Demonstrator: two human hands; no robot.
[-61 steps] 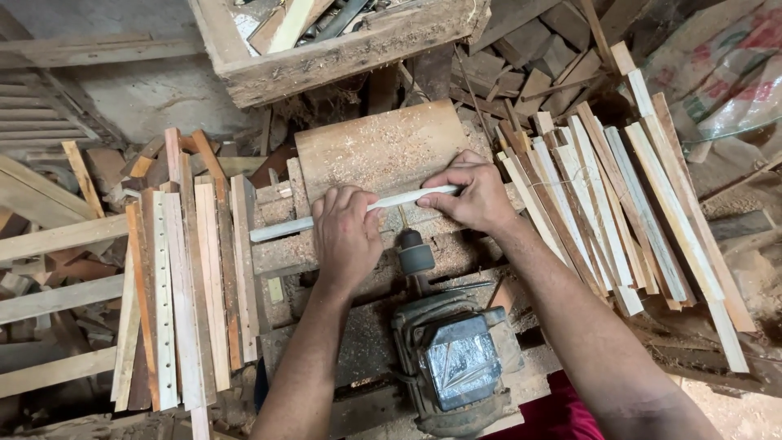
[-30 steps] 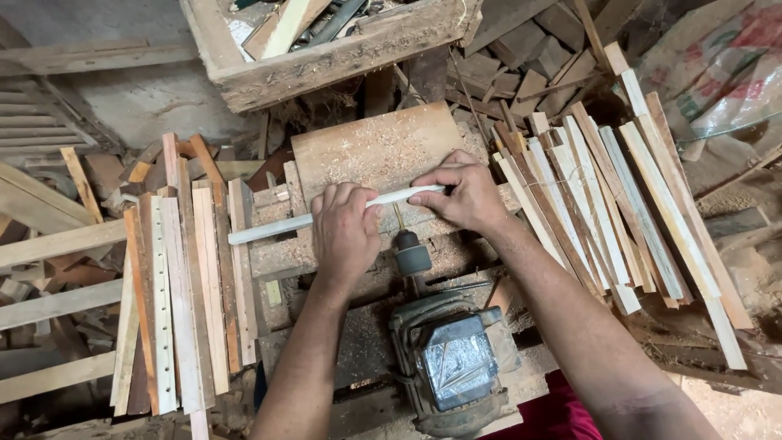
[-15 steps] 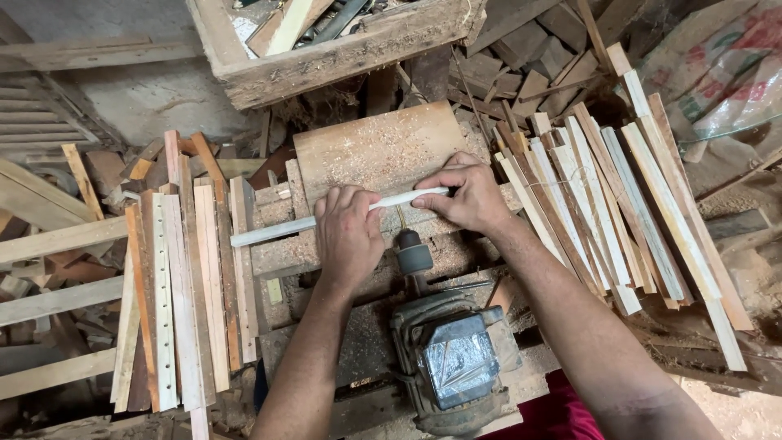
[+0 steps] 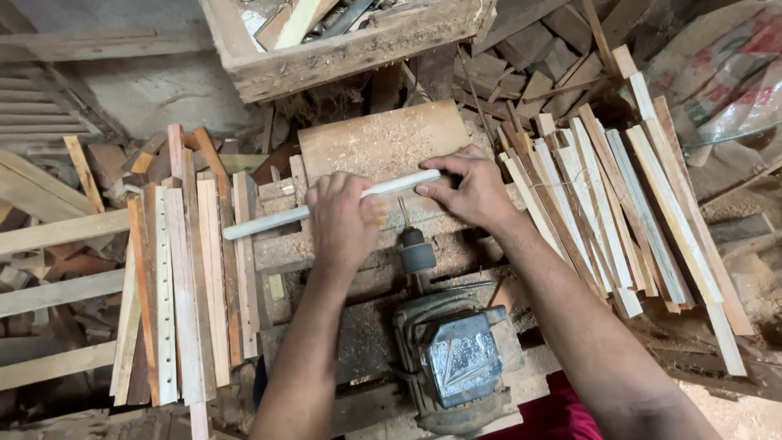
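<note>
Hands point(image 4: 407, 208) grip wooden strip point(image 4: 269, 220) (against drill bit point(image 4: 402, 213)).

Both forearms reach forward, left hand point(image 4: 342, 222) and right hand point(image 4: 466, 190) palm-down, fingers curled.

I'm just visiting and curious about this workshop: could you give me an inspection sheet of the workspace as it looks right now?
Surface: wooden bench dusted with sawdust.
Job's things: pale wooden slat held crosswise at the drill bit of a motor.
Clutter: drilled slats stacked on one side, plain slats on the other, offcuts behind.
Hands: left hand and right hand both grip the slat.
Cables: nothing seen.
Surroundings: wooden crate of scraps, sack.
</note>
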